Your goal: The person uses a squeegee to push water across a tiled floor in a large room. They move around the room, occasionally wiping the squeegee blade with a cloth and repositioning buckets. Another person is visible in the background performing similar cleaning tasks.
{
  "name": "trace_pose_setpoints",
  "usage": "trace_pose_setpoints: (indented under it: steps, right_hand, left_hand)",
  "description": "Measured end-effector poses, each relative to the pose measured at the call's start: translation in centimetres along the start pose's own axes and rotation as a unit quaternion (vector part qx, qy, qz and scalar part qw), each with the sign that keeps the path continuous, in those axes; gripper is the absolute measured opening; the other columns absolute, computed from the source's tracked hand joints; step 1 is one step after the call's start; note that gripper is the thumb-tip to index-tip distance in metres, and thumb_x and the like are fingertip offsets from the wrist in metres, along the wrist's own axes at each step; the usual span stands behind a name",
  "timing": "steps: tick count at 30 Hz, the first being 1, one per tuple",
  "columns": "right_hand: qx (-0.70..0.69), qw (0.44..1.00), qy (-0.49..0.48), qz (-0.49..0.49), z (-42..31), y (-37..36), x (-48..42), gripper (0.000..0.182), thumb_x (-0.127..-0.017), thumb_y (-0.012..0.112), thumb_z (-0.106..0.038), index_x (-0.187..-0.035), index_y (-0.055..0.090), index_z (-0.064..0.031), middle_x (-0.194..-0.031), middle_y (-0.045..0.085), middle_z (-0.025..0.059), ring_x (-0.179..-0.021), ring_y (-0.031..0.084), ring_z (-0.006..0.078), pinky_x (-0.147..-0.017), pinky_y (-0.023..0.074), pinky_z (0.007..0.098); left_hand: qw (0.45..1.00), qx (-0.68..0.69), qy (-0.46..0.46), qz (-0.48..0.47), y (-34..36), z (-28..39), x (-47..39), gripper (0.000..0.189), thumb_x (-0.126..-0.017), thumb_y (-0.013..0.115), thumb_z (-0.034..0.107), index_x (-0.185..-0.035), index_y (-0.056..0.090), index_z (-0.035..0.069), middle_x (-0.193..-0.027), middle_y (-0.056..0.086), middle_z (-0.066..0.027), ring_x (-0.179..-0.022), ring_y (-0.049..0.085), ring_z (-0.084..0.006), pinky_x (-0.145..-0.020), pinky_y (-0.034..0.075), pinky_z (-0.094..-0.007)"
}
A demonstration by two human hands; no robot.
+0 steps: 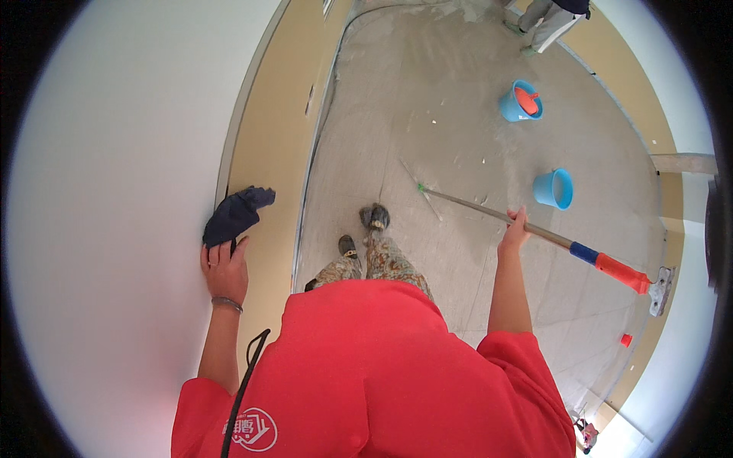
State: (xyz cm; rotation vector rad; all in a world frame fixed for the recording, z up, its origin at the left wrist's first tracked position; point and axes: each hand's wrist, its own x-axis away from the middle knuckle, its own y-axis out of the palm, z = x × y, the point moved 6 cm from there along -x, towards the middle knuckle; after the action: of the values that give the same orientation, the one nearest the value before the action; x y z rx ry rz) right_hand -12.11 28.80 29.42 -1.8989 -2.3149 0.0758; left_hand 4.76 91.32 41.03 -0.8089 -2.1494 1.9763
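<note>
My left hand [225, 273] presses a dark blue cloth [232, 217] against the wall, where the white surface meets the grey trim [235, 123] above the tan panel. Parts of the cloth are bunched past my fingertips. In my right hand [515, 230] is a long metal pole [475, 207] held at a slant across the floor. One end bears a green joint [421, 188] with a thin crossbar. Toward the other end are a blue and a red-orange grip [623, 273], with a metal scraper-like head [661, 292] beyond.
Two light-blue buckets stand on the dusty floor [366, 143]: one [509, 107] holds a red-orange object [525, 102], the other [548, 190] is nearer the pole. Another person's legs [547, 26] are at the far end. A small red object [626, 340] lies near the right wall.
</note>
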Motion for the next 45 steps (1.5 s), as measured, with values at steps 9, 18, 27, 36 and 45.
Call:
trace_pose_setpoints:
  steps: [9, 18, 27, 36, 45]
  right_hand:
    - [-0.041, 0.994, -0.087, 0.051, -0.4, -0.4, -1.2, 0.028, -0.082, 0.049, -0.021, -0.058, 0.048, -0.0051, -0.069, 0.059, 0.0069, -0.075, 0.054, 0.0179, -0.084, 0.0377, 0.0352]
    - [-0.028, 0.994, -0.094, 0.043, -2.0, 1.1, 0.0, 0.028, -0.084, 0.049, -0.019, -0.060, 0.046, -0.0058, -0.066, 0.057, 0.0085, -0.074, 0.056, 0.0203, -0.082, 0.0407, 0.0355]
    - [-0.030, 0.997, -0.061, 0.029, -2.7, 0.9, 1.2, 0.030, -0.086, 0.049, -0.019, -0.060, 0.045, -0.0062, -0.063, 0.054, 0.0073, -0.072, 0.056, 0.0208, -0.081, 0.0416, 0.0366]
    - [-0.015, 0.995, -0.073, 0.060, -2.0, 0.2, -0.5, 0.025, -0.082, 0.048, -0.016, -0.060, 0.045, -0.0047, -0.065, 0.055, 0.0080, -0.071, 0.057, 0.0215, -0.081, 0.0420, 0.0349]
    - [-0.071, 0.992, -0.072, 0.071, -2.0, 0.8, -0.2, 0.026, -0.080, 0.047, -0.016, -0.057, 0.045, -0.0038, -0.065, 0.056, 0.0081, -0.071, 0.055, 0.0188, -0.079, 0.0411, 0.0333]
  left_hand:
    - [1.000, 0.004, 0.000, -0.001, 0.7, -0.4, 1.2, 0.028, -0.077, 0.061, 0.013, -0.102, 0.067, 0.024, -0.102, 0.054, -0.0022, -0.107, 0.046, -0.0221, -0.101, 0.032, -0.0464]
    - [1.000, -0.001, -0.001, 0.019, -0.6, 0.6, 3.3, 0.026, -0.077, 0.061, 0.013, -0.099, 0.068, 0.025, -0.102, 0.054, -0.0008, -0.105, 0.047, -0.0220, -0.100, 0.033, -0.0462]
    - [1.000, 0.003, -0.003, -0.026, -2.3, 0.8, 2.4, 0.024, -0.077, 0.064, 0.013, -0.097, 0.068, 0.026, -0.098, 0.055, -0.0014, -0.102, 0.048, -0.0227, -0.100, 0.033, -0.0459]
    - [0.999, 0.019, -0.007, -0.026, -0.7, 0.2, 1.1, 0.026, -0.074, 0.065, 0.012, -0.098, 0.068, 0.024, -0.098, 0.054, -0.0017, -0.100, 0.047, -0.0234, -0.100, 0.032, -0.0464]
    - [1.000, 0.020, -0.004, -0.020, -0.7, -0.5, 1.6, 0.026, -0.076, 0.064, 0.012, -0.098, 0.067, 0.024, -0.101, 0.055, -0.0021, -0.105, 0.047, -0.0234, -0.102, 0.030, -0.0467]
